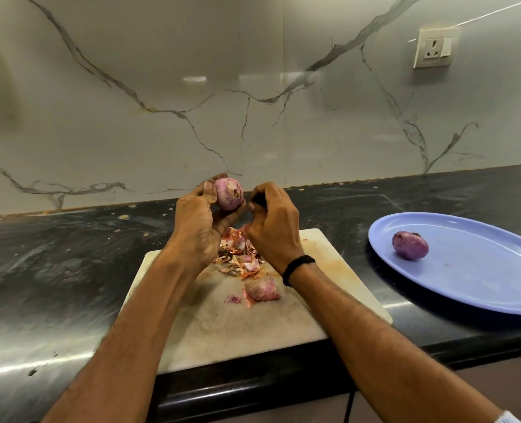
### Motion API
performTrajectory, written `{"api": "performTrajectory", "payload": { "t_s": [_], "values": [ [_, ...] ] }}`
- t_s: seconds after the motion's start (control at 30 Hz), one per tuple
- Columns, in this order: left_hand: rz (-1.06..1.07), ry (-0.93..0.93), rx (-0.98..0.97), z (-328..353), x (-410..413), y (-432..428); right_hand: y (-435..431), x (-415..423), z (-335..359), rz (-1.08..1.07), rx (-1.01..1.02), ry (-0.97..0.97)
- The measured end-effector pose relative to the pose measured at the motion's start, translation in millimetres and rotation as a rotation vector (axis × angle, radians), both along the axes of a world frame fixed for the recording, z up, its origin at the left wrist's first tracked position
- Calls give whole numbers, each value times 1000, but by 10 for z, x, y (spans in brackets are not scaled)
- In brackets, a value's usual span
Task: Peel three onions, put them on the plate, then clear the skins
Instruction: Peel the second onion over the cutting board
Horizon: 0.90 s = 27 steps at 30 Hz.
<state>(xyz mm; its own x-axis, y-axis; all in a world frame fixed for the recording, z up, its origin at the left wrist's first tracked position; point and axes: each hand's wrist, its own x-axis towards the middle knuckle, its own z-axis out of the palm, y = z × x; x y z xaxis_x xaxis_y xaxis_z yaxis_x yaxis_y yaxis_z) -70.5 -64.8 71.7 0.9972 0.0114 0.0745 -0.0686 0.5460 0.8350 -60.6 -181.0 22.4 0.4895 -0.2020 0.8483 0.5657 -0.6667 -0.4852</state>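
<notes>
The onion sat raised above the far edge of the cutting board, held in the grip of the left hand, whose fingers and thumb curled round its left and lower sides. Its pale purple flesh showed, with a brownish patch at the end facing the camera. The right hand was just beside it, fingers curled inward. Its fingertips were turned away, so I could not tell whether that grip pinched a skin or held nothing.

Below the hands, the skins lay heaped on the board, partly hidden behind the right wrist, with one large cupped skin nearer. To the right, a second onion lay on the blue plate, whose right rim was cut off. Both stood on the dark surface.
</notes>
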Motion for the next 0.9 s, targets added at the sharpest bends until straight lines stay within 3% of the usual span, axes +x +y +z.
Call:
{"api": "performTrajectory", "payload": {
  "t_s": [0.27,0.9],
  "values": [
    [16,21,15,33,-50,16,-12,-18,12,-82,6,-67],
    [-52,-120,215,-60,-30,4,16,-11,22,47,60,-100]
  ]
}}
